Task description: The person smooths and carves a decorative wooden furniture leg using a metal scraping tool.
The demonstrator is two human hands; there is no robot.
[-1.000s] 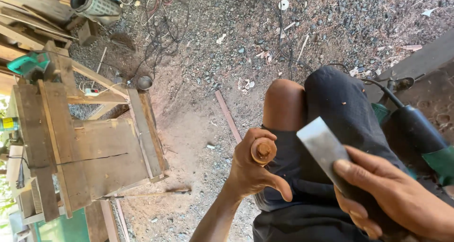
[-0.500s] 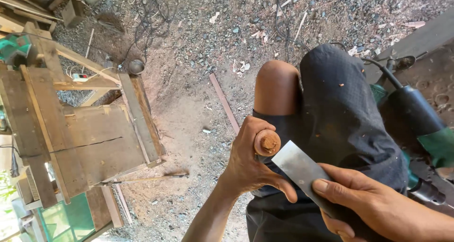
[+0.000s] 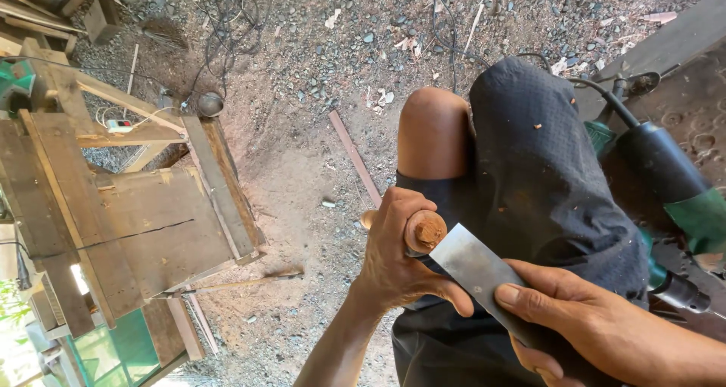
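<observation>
- Here the left hand [image 3: 397,255] is wrapped shut around a short round wooden piece [image 3: 425,230], whose reddish-brown end face sticks out above the curled fingers.
- The right hand [image 3: 586,326] is closed on a flat metal blade [image 3: 473,266], the forefinger laid along its face; the handle is hidden under the palm, so what kind of tool it is cannot be told.
- The blade's broad grey end lies against the wooden piece, touching it just under the end face.
- Both hands work over the person's lap, just above the dark shorts [image 3: 544,205], with a bare knee [image 3: 435,130] raised beyond them.
- To the person's right, a green and black power tool [image 3: 665,183] lies just beside the thigh on a dark plank [image 3: 673,35], its black cord running off across the gravel.
- To the left stands a rough wooden frame [image 3: 128,205] of weathered boards, well apart from the hands.
- A thin wooden strip [image 3: 355,156] lies on the dirt ground [image 3: 302,168] between the frame and the knee.
- A small round metal object [image 3: 210,103] sits near the frame's upper corner among loose cables.
</observation>
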